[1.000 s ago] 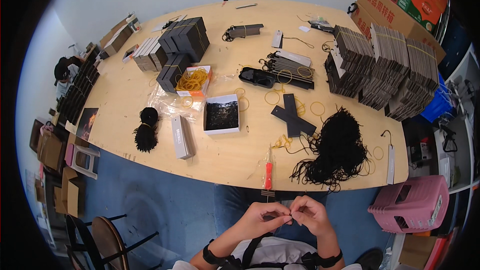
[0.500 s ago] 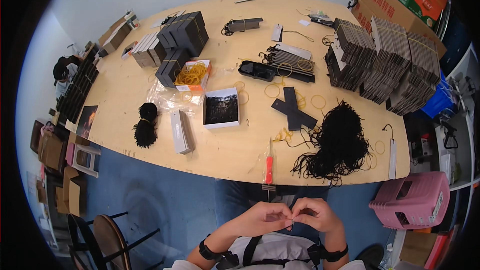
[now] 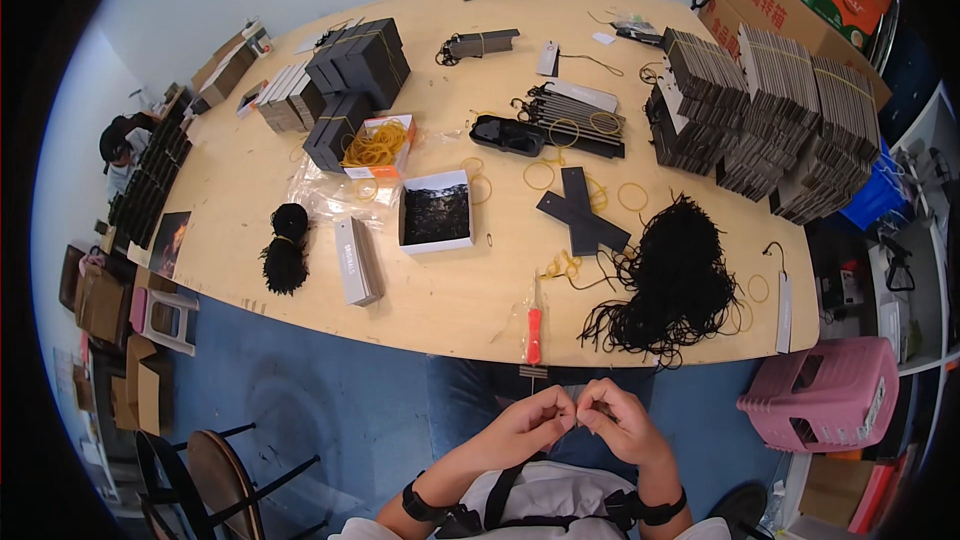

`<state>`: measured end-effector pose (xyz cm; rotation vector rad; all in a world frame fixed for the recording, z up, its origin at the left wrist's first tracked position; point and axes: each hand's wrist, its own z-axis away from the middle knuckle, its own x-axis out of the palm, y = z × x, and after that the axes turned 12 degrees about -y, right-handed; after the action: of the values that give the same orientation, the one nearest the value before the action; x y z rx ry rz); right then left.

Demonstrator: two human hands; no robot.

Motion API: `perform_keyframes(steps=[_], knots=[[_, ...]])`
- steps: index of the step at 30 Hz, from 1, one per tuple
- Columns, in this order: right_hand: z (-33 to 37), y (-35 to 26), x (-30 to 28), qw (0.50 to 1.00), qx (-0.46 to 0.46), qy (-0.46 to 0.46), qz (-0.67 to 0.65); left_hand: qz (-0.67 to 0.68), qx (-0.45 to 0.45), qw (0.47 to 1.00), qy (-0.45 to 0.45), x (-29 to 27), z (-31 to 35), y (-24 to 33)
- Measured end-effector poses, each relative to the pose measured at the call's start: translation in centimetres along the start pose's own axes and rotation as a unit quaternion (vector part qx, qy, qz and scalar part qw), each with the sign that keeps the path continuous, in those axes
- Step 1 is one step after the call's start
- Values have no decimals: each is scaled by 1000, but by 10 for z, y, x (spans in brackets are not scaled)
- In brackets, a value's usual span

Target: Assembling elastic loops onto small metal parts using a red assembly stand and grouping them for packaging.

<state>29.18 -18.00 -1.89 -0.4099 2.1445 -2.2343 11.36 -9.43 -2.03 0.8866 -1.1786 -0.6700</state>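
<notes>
Left hand (image 3: 528,428) and right hand (image 3: 622,425), bare, fingertips just beside each other at the near edge of a pale wooden table (image 3: 440,310), each closed in a pinch; anything between the fingers too small to make out. On the table, from the hands: slim red-handled tool (image 3: 534,332), 11 o'clock; two crossed dark-grey flat rectangular tags (image 3: 581,212), 12 o'clock; loose heap of black cords (image 3: 668,285), 1 o'clock.
</notes>
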Motion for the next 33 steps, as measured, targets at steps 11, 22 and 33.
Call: perform_keyframes(steps=[11,22,33], knots=[[-31,-12,-5,930,-118,306,165,-395,281,855,-187,53,-10,-17],[-15,-133,15,869,-483,74,83,-660,454,575,-165,85,-31,-54],[-15,-141,2,849,-525,27,52,-699,470,523,-128,94,-30,-38]])
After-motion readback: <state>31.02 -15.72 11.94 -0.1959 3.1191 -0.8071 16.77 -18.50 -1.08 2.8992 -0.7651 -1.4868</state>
